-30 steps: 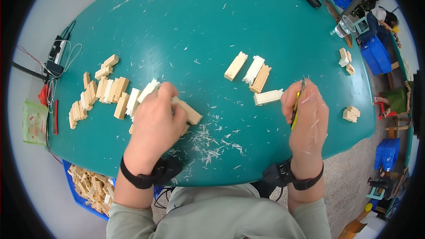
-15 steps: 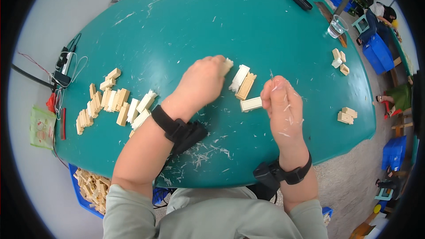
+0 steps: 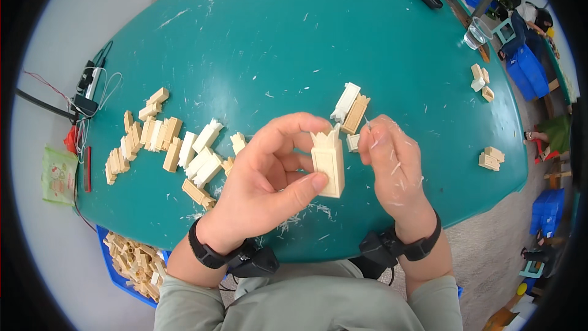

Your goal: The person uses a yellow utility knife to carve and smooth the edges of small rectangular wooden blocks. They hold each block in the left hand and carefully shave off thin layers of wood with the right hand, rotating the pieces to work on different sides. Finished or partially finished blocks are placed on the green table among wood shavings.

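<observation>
Item, grip: I am pinching a pale wooden block (image 3: 329, 162) in my left hand (image 3: 263, 178), thumb under its lower edge, fingers curled over its notched top, lifting it above the near edge of the teal table (image 3: 275, 43). My right hand (image 3: 395, 168) is pressing thumb and forefinger together on a thin blade (image 3: 366, 122), its tip sitting just beside the block's upper corner.

Item, surroundings: two more blocks (image 3: 350, 107) are lying side by side just beyond my hands. A row of wooden blocks (image 3: 165, 144) is lying to my left. Wood shavings (image 3: 306, 214) are scattering the tabletop under my wrists. A blue bin of blocks (image 3: 131, 260) is sitting below the table's left rim.
</observation>
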Motion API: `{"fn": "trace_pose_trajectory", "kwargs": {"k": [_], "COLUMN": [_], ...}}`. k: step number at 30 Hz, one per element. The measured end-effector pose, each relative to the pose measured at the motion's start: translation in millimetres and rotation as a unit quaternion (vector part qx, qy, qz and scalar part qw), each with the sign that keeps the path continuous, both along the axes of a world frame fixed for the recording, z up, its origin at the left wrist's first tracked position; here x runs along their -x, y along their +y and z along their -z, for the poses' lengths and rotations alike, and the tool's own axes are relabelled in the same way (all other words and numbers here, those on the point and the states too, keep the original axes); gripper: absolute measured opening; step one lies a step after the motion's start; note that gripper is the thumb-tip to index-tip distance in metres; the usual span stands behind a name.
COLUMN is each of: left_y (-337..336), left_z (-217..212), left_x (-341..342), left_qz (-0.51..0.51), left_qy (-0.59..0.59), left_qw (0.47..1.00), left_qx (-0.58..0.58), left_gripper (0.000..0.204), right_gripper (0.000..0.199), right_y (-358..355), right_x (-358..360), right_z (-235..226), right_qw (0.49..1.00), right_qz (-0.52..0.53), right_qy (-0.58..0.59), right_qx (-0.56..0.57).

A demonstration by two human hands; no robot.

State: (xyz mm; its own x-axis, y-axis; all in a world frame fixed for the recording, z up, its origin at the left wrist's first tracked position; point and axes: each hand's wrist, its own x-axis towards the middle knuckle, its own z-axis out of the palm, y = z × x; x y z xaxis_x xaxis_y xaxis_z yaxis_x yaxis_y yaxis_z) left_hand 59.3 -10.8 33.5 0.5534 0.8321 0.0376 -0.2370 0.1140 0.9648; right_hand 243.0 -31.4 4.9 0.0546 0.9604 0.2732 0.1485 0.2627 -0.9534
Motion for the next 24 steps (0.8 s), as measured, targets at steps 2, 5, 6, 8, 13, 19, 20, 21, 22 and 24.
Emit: {"fn": "trace_pose_trajectory", "kwargs": {"k": [2,5,6,8,13,19,20,21,22,24], "left_y": [1,2,2,0,-1,-3,-3,-4,-5,-5], "left_z": [8,14,15,18,24,24,25,25,22,23], "left_x": [7,13,14,14,15,13,13,13,14,13], "left_qz": [0.012,0.009,0.004,-0.004,-0.035,-0.098,-0.103,-0.101,-0.1,-0.114], "left_qy": [0.004,-0.022,-0.042,-0.08,-0.091,-0.032,-0.027,-0.029,-0.029,-0.039], "left_qw": [0.999,0.999,0.999,0.997,0.995,0.988,0.988,0.991,0.993,0.99], "left_qx": [-0.043,-0.028,-0.023,-0.011,-0.037,-0.114,-0.114,-0.089,-0.064,-0.075], "left_gripper": [0.044,0.038,0.037,0.034,0.034,0.028,0.026,0.024,0.023,0.02], "right_gripper": [0.029,0.028,0.027,0.026,0.024,0.028,0.029,0.031,0.031,0.03], "right_y": [0,-2,-2,-4,-6,-5,-5,-5,-5,-6], "right_x": [4,5,6,11,15,12,13,13,13,14], "right_z": [0,3,4,8,-3,1,1,2,2,3], "right_qw": [1.0,0.999,0.998,0.996,0.989,0.995,0.995,0.995,0.995,0.995], "right_qz": [-0.01,-0.044,-0.059,-0.08,-0.127,-0.034,-0.025,-0.016,-0.005,0.018], "right_qy": [-0.006,-0.006,-0.004,0.026,-0.005,-0.081,-0.083,-0.085,-0.081,-0.072], "right_qx": [0.006,0.008,0.007,-0.008,0.073,-0.041,-0.049,-0.057,-0.059,-0.063]}}
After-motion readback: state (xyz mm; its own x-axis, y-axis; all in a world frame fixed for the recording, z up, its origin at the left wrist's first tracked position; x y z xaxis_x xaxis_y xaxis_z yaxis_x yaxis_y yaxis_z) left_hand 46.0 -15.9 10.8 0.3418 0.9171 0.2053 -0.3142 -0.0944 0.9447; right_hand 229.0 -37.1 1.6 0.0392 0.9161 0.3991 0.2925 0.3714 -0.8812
